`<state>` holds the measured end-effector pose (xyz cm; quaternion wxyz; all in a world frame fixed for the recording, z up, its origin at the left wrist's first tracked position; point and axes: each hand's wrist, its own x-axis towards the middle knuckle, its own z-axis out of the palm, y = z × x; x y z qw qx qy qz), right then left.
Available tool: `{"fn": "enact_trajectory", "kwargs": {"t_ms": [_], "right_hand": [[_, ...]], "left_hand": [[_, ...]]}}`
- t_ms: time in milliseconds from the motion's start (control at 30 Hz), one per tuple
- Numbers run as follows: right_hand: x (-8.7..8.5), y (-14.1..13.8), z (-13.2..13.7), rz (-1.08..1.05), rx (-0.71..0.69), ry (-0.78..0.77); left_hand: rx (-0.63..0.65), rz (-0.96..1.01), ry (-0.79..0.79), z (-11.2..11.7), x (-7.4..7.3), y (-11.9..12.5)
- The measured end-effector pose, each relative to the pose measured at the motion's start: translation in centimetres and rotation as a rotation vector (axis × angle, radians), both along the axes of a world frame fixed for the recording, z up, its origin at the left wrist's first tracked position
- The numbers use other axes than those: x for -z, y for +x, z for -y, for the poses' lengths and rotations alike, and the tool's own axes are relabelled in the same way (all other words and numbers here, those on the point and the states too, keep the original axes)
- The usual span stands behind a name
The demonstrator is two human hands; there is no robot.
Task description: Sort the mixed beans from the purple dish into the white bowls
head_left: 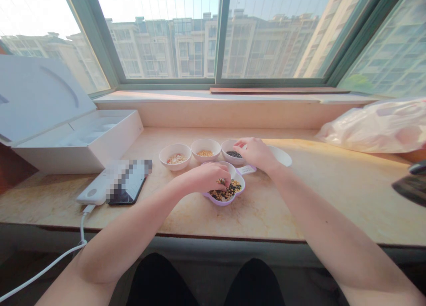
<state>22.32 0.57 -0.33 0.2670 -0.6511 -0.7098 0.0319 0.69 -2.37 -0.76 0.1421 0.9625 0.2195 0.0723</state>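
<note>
On the far left, at about 9 o'clock from the dish, an open white box (76,137) stands on a marble sill (282,208). Just right of it lie a white power bank (93,193) with a cable (49,266) and a phone (128,193), partly pixelated.

Three white bowls run along the back. The first holds pale flakes (176,159), the second yellow grains (205,153), and the third black beans (234,154). At 12 o'clock from the bowls' front edge sits a lilac flower-shaped dish (221,203) of mixed beans (226,192). The left hand (208,178) hangs over it, fingers (221,182) pinched, apparently on a few beans. The dish's far side is hidden beneath that hand.

The right hand (253,154) rests at the third bowl (229,158), its fingers (239,143) curved over the rim; whether they grip anything, I cannot tell. Beans will be small, hard and slippery, best pinched; the light bowl is safest held by its rim.

A white strip (246,169) under the right wrist is hard to make out. Beyond it lie a white saucer (282,156) and, at 3 o'clock, a plastic bag (372,126). A dark object (412,186) is cut off by the right edge.
</note>
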Motion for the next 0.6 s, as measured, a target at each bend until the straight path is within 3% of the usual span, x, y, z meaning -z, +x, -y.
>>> {"fn": "enact_trajectory", "kwargs": {"t_ms": [167, 267, 400, 600], "right_hand": [[0.0, 0.0, 0.0, -0.001, -0.001, 0.019], [-0.2, -0.3, 0.3, -0.02, -0.069, 0.042], [-0.6, -1.0, 1.3, -0.072, -0.287, -0.012], [-0.8, -2.8, 3.4, -0.087, -0.689, -0.308]], "left_hand": [[-0.011, 0.088, 0.027, 0.0, 0.0, -0.3], [-0.114, 0.169, 0.104, -0.6, 0.0, -0.8], [-0.348, 0.231, 0.243, -2.1, 0.0, -1.8], [-0.572, 0.186, 0.367, -3.9, 0.0, -2.8]]}}
